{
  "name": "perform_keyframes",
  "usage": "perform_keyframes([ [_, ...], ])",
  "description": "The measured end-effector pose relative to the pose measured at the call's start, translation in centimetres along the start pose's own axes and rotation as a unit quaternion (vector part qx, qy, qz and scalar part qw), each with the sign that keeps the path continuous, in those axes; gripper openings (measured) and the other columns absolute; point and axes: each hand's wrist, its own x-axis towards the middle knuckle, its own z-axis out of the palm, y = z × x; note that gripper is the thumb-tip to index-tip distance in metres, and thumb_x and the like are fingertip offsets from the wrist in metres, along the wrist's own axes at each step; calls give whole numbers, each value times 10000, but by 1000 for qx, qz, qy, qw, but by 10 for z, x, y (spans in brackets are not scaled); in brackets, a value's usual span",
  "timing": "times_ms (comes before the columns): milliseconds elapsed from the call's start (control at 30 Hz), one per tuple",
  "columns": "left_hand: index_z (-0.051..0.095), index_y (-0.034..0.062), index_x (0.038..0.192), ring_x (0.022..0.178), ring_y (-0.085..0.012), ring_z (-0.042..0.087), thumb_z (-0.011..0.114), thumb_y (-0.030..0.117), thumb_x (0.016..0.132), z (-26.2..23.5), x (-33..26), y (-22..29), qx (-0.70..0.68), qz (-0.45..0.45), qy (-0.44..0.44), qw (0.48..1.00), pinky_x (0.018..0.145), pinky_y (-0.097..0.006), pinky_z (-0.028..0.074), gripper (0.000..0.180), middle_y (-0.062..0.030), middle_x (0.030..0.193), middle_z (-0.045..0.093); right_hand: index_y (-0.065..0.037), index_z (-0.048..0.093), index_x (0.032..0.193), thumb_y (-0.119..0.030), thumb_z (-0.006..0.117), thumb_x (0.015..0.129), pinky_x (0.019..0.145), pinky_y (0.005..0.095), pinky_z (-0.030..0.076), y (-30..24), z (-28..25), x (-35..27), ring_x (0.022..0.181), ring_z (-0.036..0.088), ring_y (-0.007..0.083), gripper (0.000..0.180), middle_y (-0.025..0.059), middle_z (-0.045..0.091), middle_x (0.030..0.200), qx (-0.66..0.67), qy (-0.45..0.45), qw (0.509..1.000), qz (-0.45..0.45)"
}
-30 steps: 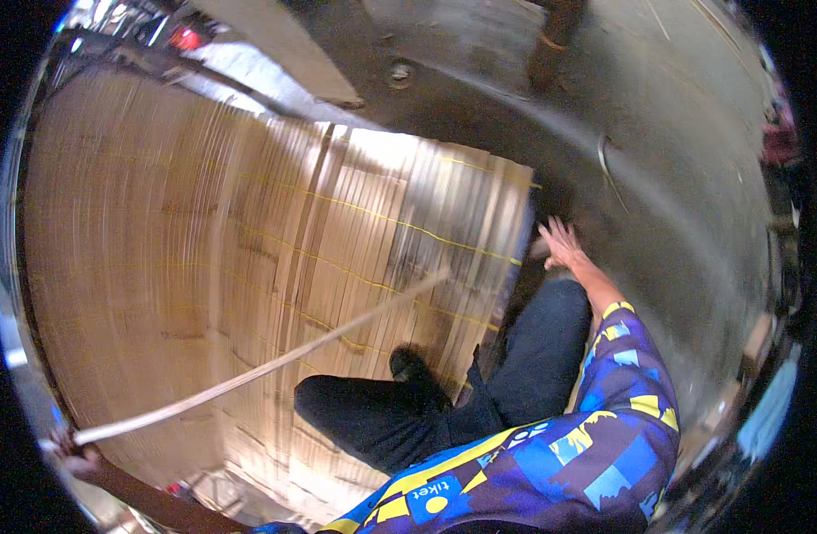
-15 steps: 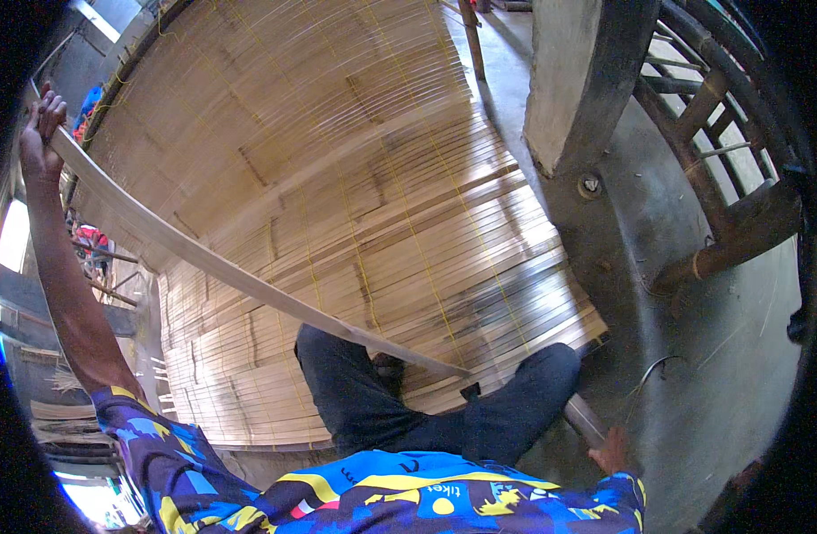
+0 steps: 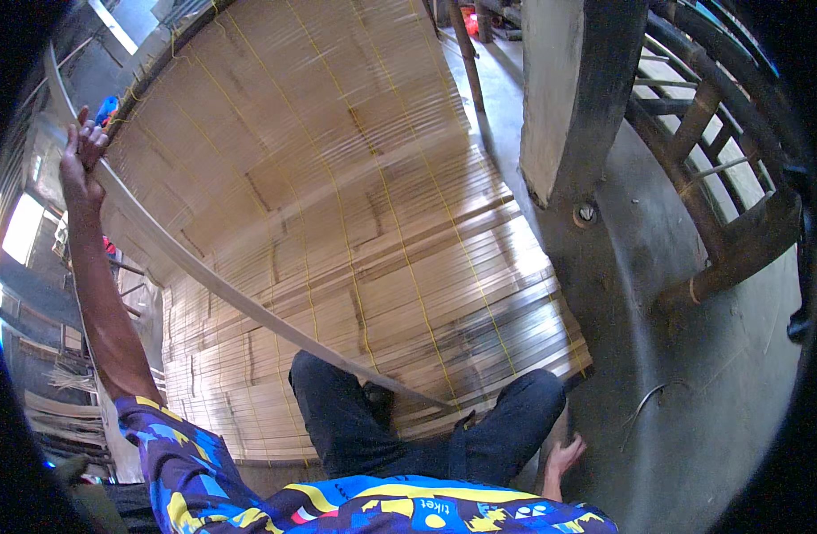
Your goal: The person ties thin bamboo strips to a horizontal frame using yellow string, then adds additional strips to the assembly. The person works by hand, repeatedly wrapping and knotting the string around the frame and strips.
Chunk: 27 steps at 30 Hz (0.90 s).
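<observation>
My left hand [image 3: 83, 160] is raised at the far left, its fingers closed round a long, thin bamboo slat [image 3: 214, 278]. The slat bows down across the mat, and its lower end lies between my knees. Beneath it spreads a large mat of bamboo slats [image 3: 408, 267], bound with yellow cords. My right hand [image 3: 564, 456] is low, beside my right knee, with its fingers apart and nothing plainly in them.
A concrete pillar [image 3: 564, 107] stands beyond the mat's right edge. At the right is a dark bamboo frame [image 3: 720, 160]. A curved, thin hook-like piece [image 3: 644, 405] lies on the grey floor. Several slats [image 3: 65, 423] are stacked at the left.
My left hand has moved right and slightly down with the slat, whose lower end has shifted left and down. My right hand has moved left, closer to my knee.
</observation>
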Motion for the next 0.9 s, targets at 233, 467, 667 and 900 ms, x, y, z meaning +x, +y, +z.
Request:
perform_keyframes([
  [233, 376, -20, 1127, 523, -45, 289, 346, 228, 923, 3, 6, 33, -57, -10, -53, 997, 457, -178, 276, 322, 30, 663, 331, 25, 500, 1087, -478, 622, 684, 823, 385, 401, -105, 114, 137, 946, 532, 310, 656, 178, 567, 1024, 215, -104, 957, 164],
  [467, 388, 7, 1110, 501, -47, 315, 393, 263, 904, -4, 27, 36, -78, -39, -72, 994, 429, -172, 284, 329, 36, 635, 335, 29, 515, 1060, -417, 606, 692, 819, 384, 403, -140, 144, 174, 934, 534, 310, 585, 182, 569, 1010, 237, -155, 945, 163],
  [667, 418, 11, 1017, 469, -37, 256, 324, 241, 926, -5, 16, 31, -70, -47, -49, 995, 402, -178, 240, 265, 20, 633, 341, 33, 527, 1036, -365, 593, 699, 815, 383, 405, -138, 133, 204, 923, 535, 309, 526, 184, 571, 999, 221, -156, 950, 157],
  [900, 434, 23, 993, 455, -20, 244, 370, 266, 915, -28, 15, 23, -94, -24, -20, 995, 378, -166, 211, 264, 48, 613, 325, 37, 542, 1008, -304, 577, 706, 811, 381, 407, -137, 123, 199, 911, 536, 309, 457, 188, 573, 985, 215, -141, 951, 170],
])
